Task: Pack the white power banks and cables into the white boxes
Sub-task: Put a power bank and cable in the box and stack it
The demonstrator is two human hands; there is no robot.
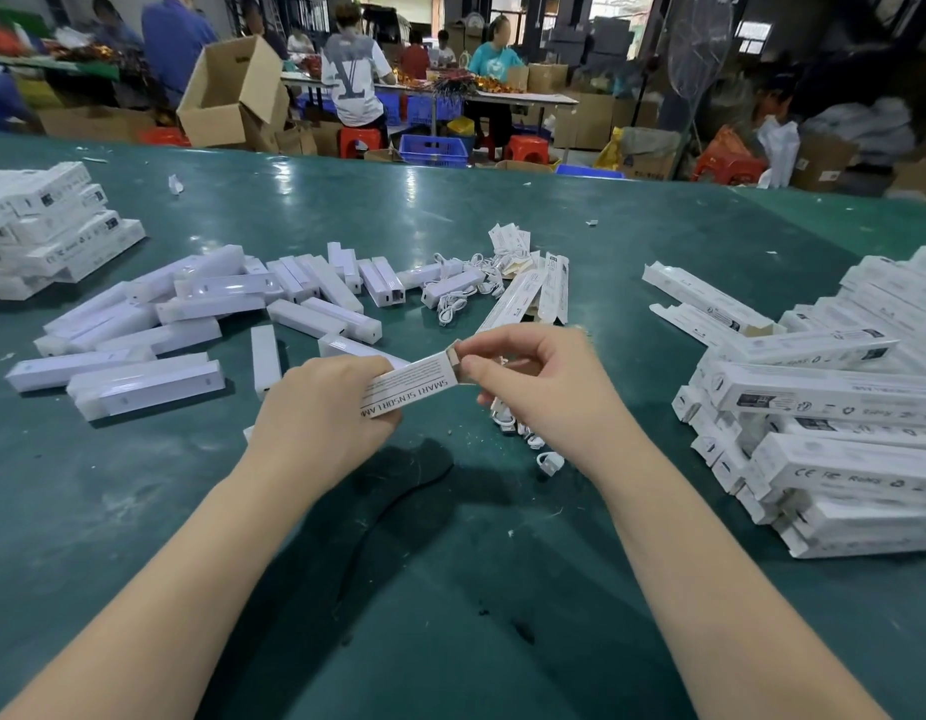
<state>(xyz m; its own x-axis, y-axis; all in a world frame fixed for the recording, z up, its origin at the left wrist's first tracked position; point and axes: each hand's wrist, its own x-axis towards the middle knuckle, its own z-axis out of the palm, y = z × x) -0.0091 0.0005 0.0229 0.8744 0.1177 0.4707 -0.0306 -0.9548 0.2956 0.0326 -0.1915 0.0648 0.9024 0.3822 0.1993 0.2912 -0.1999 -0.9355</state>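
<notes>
My left hand [328,402] grips a long white box [411,389] printed "SMART SENSOR LAMP", held just above the green table [450,563]. My right hand [533,379] pinches the flap at the box's right end. Under my right hand lie white cables [528,433], partly hidden. Several white power banks [201,314] are scattered across the left middle of the table. More coiled cables [466,288] and flat unfolded boxes [533,293] lie beyond my hands.
Stacks of packed white boxes [835,433] fill the right side, and another stack [45,226] sits at the far left. Behind the table people work at benches among cardboard cartons [232,90], blue crates and red stools.
</notes>
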